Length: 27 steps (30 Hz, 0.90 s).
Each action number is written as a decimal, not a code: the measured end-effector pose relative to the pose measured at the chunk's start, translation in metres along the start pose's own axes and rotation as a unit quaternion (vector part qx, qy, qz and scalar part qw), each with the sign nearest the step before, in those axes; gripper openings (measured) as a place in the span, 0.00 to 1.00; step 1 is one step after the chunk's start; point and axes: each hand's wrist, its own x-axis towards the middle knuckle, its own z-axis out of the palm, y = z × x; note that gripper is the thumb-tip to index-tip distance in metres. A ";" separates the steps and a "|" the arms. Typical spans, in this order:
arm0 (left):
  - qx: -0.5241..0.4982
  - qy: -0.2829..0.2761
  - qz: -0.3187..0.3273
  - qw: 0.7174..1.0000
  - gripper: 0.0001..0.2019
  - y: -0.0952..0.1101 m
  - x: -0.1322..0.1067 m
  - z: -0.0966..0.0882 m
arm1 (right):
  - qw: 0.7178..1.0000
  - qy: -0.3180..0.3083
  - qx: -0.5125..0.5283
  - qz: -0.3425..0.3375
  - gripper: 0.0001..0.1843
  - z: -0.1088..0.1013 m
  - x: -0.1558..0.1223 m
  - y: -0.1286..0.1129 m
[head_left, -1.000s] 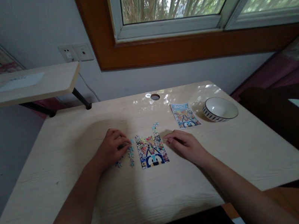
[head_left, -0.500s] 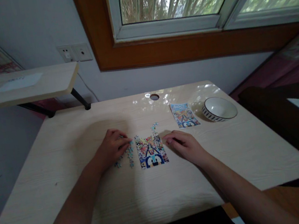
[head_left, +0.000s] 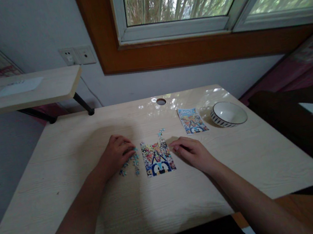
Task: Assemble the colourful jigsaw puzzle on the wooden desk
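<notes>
A small colourful jigsaw puzzle (head_left: pixel 157 158), partly put together, lies in the middle of the pale wooden table (head_left: pixel 61 155). My left hand (head_left: pixel 117 151) rests just left of it, fingers curled and pinched on a loose puzzle piece at the puzzle's upper left edge. More loose pieces (head_left: pixel 128 166) lie under and beside that hand. My right hand (head_left: pixel 192 151) sits at the puzzle's right edge, fingers bent, fingertips touching the table by the upper right corner. A few joined pieces (head_left: pixel 161 132) stick up from the puzzle's top right.
A printed reference card (head_left: pixel 192 120) lies beyond the right hand, with a white striped bowl (head_left: pixel 228 114) beside it. A cable hole (head_left: pixel 160 101) is near the table's far edge. A raised shelf (head_left: pixel 24 89) stands at the left. A dark chair (head_left: pixel 300 126) is at the right.
Both hands have stayed nearly still; the left fingertips have shifted slightly at the puzzle's upper left edge. The view has drifted a little.
</notes>
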 end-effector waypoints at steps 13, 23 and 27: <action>0.006 0.009 -0.035 0.999 0.09 0.002 0.002 0.000 | 1.000 -0.010 -0.001 0.002 0.11 0.000 0.000 0.001; 0.016 0.023 -0.027 0.999 0.09 0.001 0.003 0.001 | 1.000 -0.010 0.000 0.003 0.12 0.001 -0.001 0.003; 0.027 0.041 -0.034 0.998 0.12 0.000 0.004 0.001 | 1.000 -0.014 -0.011 0.003 0.12 0.000 -0.001 0.002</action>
